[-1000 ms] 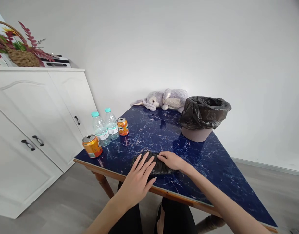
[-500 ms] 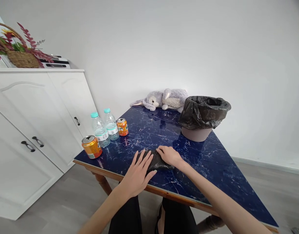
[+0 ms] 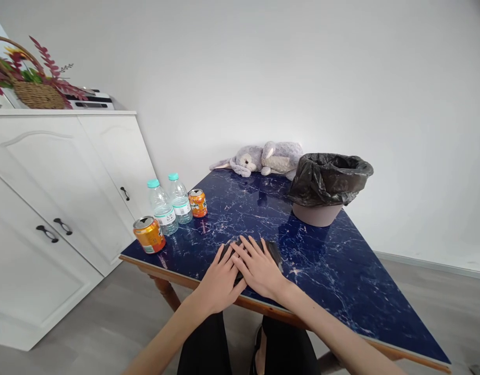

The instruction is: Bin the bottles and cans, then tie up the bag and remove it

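A pale wall (image 3: 240, 78) fills the upper part of the frame, and below it a blue marbled table (image 3: 333, 271) spreads from the centre toward the lower right, with a white cabinet (image 3: 110, 151) at the left. Right of centre stands a greyish bin (image 3: 317, 214), its upper part wrapped in a black liner (image 3: 321, 182); just beside it, near the centre, a long-eared plush toy (image 3: 259, 159) lies along the table's far edge. Two clear bottles (image 3: 180, 203) with turquoise caps stand upright at left of centre. At lower centre, on the table close to its front edge, lies a black plastic bundle (image 3: 273, 251), mostly hidden under the person's hands. The step looks like pressing it flat; even, light pressure from the middle outward would probably serve best, since thin film seems apt to trap air and spring back. The left hand (image 3: 220, 281) lies palm down, unclenched, fingers spread and pointing up the frame. The right hand (image 3: 261, 268) is likewise splayed and grasps nothing, some of its digits crossing over the left fingertips. Smallest are two orange cans (image 3: 149, 235), one before the bottles, one behind.
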Motion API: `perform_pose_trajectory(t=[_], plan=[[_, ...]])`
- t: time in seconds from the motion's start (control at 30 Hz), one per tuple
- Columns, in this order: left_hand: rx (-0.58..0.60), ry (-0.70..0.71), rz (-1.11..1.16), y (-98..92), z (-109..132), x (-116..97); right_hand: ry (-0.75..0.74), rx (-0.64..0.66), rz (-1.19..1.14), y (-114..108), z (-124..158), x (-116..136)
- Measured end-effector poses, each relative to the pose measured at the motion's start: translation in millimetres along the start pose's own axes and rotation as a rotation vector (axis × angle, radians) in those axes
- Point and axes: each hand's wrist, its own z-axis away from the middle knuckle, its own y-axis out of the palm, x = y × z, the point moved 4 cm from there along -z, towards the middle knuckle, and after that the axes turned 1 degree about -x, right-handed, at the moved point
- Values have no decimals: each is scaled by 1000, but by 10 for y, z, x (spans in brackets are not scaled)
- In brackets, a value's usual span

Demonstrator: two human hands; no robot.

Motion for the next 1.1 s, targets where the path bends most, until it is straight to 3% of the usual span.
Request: perform_pose_trajectory(t=[0.13,0.4,0.5,0.57,0.67,0.8,0.9,1.1], plan=[[17,25,26,-20,12,32,52,-6,-13,113,41,-138],[113,10,173,-139,164,223,26,-10,52,144,32,-148],[105,-133,329,-237,178,409,70,-25,58,114,47,-78],[7,-280,418,-275,144,580,92,-78,69,81,78,46],[-130,-439,442,-197,71,828,69,-147,65,77,142,304],[-135,-498,296,58,39,1027,90,-81,34,205,195,476],[-146,-466,231,149,76,1052,114,-64,41,250,200,427],[-139,-483,217,132,104,1025,180,-38,76,149,180,152]])
